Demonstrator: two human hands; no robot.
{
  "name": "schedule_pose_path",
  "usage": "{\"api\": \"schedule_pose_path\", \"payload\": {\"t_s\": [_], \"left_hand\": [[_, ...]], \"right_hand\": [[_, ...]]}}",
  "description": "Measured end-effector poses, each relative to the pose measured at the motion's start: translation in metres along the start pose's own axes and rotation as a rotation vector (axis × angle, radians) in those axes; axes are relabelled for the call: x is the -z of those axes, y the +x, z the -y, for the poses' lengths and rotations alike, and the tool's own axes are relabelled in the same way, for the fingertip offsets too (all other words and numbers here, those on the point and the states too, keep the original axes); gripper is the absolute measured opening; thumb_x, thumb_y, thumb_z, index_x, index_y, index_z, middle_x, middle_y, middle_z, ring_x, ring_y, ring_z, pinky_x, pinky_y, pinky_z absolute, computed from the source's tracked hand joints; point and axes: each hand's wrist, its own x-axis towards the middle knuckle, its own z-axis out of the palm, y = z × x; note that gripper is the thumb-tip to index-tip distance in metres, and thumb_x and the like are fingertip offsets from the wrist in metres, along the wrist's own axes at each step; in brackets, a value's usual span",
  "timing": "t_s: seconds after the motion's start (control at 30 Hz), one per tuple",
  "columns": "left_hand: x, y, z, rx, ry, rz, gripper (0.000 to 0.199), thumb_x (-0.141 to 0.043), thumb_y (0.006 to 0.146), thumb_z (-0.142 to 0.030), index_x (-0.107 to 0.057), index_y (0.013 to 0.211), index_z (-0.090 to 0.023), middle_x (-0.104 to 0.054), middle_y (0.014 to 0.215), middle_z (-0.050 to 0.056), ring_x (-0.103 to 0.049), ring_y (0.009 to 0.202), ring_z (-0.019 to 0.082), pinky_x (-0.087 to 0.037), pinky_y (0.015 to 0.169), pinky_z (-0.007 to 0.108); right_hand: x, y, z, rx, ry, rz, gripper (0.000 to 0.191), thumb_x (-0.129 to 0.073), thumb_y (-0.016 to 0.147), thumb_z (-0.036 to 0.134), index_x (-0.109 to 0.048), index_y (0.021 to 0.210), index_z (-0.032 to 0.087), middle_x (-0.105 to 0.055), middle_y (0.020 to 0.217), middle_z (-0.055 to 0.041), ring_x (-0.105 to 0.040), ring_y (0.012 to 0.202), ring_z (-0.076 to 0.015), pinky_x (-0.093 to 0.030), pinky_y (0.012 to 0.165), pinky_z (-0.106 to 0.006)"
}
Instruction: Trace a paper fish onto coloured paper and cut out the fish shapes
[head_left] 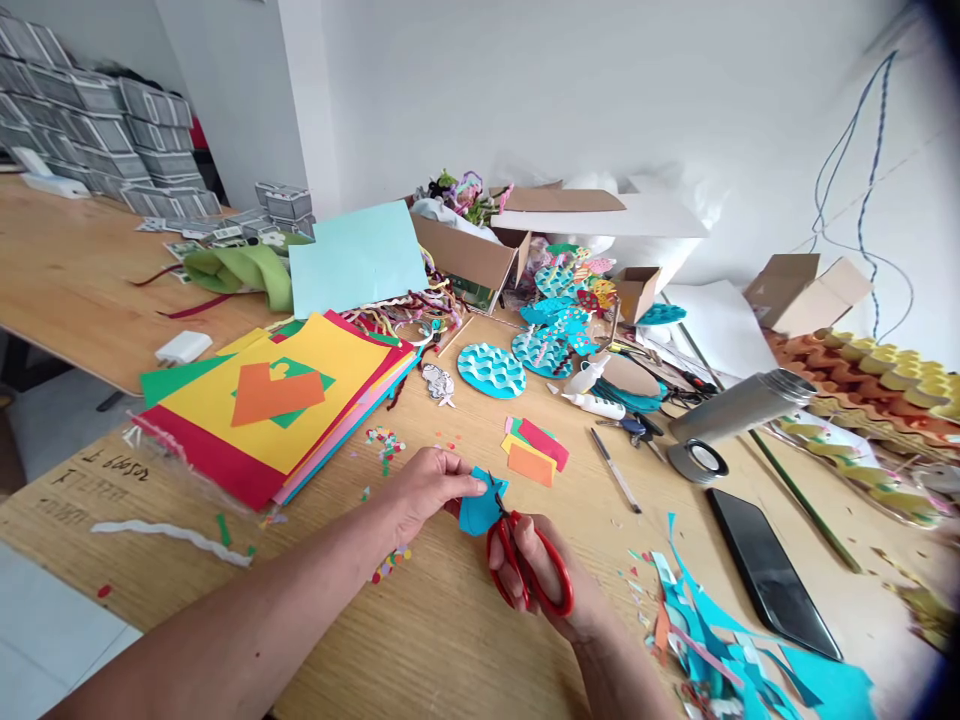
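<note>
Between finger and thumb, my left hand (431,492) pinches a small piece of blue paper (474,512) above the table. A pair of red-handled scissors (559,590) is in my right hand (536,560), its fingers through the loops. The blades reach over the blue paper's right part and look parted around its edge. Just beyond my hands lie small rectangles of coloured paper (534,462), orange, yellow, red and green. Tiny round paper dots (391,565) are scattered beside my left wrist.
At left sits a stack of coloured sheets (225,420). Blue paper scraps (720,640) and a black phone (772,570) lie at right. Farther back are a metal flask (739,408), a pen (615,470), a wavy blue-and-white oval (491,370) and a cardboard box (465,250).
</note>
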Motion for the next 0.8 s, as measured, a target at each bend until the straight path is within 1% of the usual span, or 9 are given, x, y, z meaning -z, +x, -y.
{"api": "schedule_pose_path", "payload": {"t_s": [0.07, 0.2, 0.6, 0.8], "left_hand": [[0.0001, 0.0, 0.0, -0.006, 0.01, 0.007, 0.025, -0.072, 0.057, -0.034, -0.066, 0.065, -0.011, -0.063, 0.059, 0.001, -0.052, 0.054, 0.011, -0.04, 0.059, 0.026], [0.0, 0.0, -0.0009, -0.008, 0.035, 0.022, 0.027, -0.072, 0.057, -0.036, -0.066, 0.064, -0.011, -0.064, 0.059, 0.003, -0.053, 0.054, 0.012, -0.041, 0.059, 0.027], [-0.0017, -0.0025, -0.0025, -0.021, 0.069, 0.011, 0.028, -0.073, 0.056, -0.039, -0.068, 0.065, -0.012, -0.065, 0.06, 0.003, -0.054, 0.056, 0.013, -0.041, 0.06, 0.027], [-0.0018, -0.0029, -0.003, -0.024, 0.059, 0.032, 0.027, -0.072, 0.057, -0.037, -0.068, 0.064, -0.012, -0.065, 0.058, 0.003, -0.054, 0.055, 0.014, -0.042, 0.06, 0.027]], "right_hand": [[-0.0006, -0.0001, 0.0003, -0.009, 0.004, 0.005, 0.061, -0.045, 0.083, 0.07, -0.059, 0.069, 0.013, -0.043, 0.038, 0.0058, -0.033, 0.031, -0.0045, -0.021, 0.032, -0.017], [-0.0005, -0.0003, 0.0002, -0.042, -0.003, 0.01, 0.062, -0.043, 0.081, 0.073, -0.059, 0.071, 0.013, -0.044, 0.039, 0.0051, -0.038, 0.033, -0.0063, -0.022, 0.032, -0.017], [-0.0004, -0.0019, 0.0006, -0.039, -0.054, -0.005, 0.062, -0.041, 0.082, 0.073, -0.057, 0.07, 0.015, -0.042, 0.039, 0.0059, -0.032, 0.033, -0.0059, -0.021, 0.035, -0.019], [-0.0007, -0.0019, 0.0013, -0.058, -0.056, -0.005, 0.063, -0.042, 0.08, 0.075, -0.058, 0.073, 0.014, -0.044, 0.042, 0.0047, -0.039, 0.037, -0.0069, -0.024, 0.036, -0.018]]}}
